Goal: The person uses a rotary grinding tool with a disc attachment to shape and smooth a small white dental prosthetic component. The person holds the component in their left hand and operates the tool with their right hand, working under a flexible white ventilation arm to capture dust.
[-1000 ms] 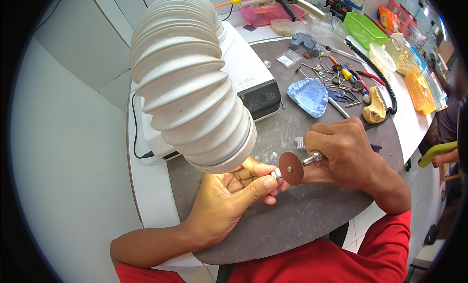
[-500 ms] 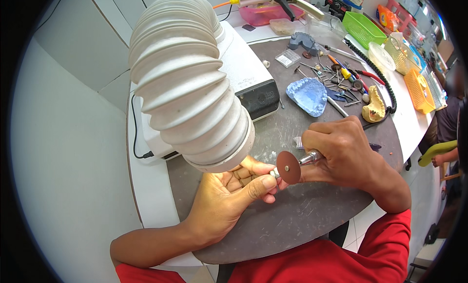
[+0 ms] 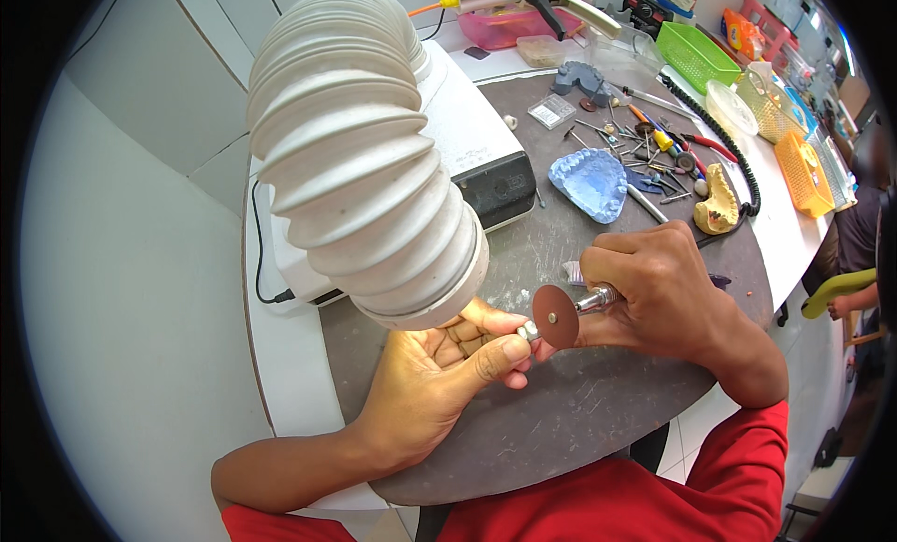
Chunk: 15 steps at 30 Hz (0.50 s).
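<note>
Between the thumb and fingers of my left hand (image 3: 453,360) is a small, shiny, whitish-grey dental crown (image 3: 529,331). My right hand (image 3: 654,294) grips a metal rotary handpiece (image 3: 598,298) fitted with a reddish-brown cutting disc (image 3: 556,316). The disc stands upright beside the crown's right side; whether they touch I cannot tell. Both hands are close together over the grey board, just below the mouth of a ribbed white suction hose (image 3: 364,168). Part of my left fingers is hidden under the hose rim.
A blue dental cast (image 3: 590,185), a yellowish cast (image 3: 718,201) and a grey cast (image 3: 581,78) lie beyond my right hand, among scattered burs and tools. A white machine (image 3: 467,112) stands behind the hose. Green (image 3: 696,58) and orange baskets (image 3: 804,173) line the right, near a coiled black cord (image 3: 724,135).
The disc has shifted slightly up and right with my right hand, showing more of the crown. My left hand stays nearly still.
</note>
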### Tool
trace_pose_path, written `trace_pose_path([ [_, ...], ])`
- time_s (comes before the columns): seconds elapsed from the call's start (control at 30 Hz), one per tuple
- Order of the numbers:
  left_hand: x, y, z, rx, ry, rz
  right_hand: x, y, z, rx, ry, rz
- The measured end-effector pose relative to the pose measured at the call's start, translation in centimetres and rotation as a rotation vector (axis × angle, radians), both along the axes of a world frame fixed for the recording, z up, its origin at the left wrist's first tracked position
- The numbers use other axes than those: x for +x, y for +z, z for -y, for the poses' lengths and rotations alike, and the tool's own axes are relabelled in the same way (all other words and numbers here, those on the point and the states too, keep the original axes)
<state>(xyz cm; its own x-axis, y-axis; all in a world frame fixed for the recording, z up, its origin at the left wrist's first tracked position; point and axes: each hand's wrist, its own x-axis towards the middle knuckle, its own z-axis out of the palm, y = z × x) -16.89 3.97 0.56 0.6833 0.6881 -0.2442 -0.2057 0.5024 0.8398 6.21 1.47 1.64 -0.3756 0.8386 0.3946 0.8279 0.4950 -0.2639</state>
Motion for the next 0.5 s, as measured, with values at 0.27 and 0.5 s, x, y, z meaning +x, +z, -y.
trace_pose_path([
  [0.27,0.02,0.08,0.00,0.012,0.002,-0.004,0.05,-0.02,0.00,0.011,0.004,0.009],
  [0.5,-0.08,-0.01,-0.08,0.019,-0.006,-0.011,-0.01,-0.13,-0.01,0.018,0.004,0.000],
])
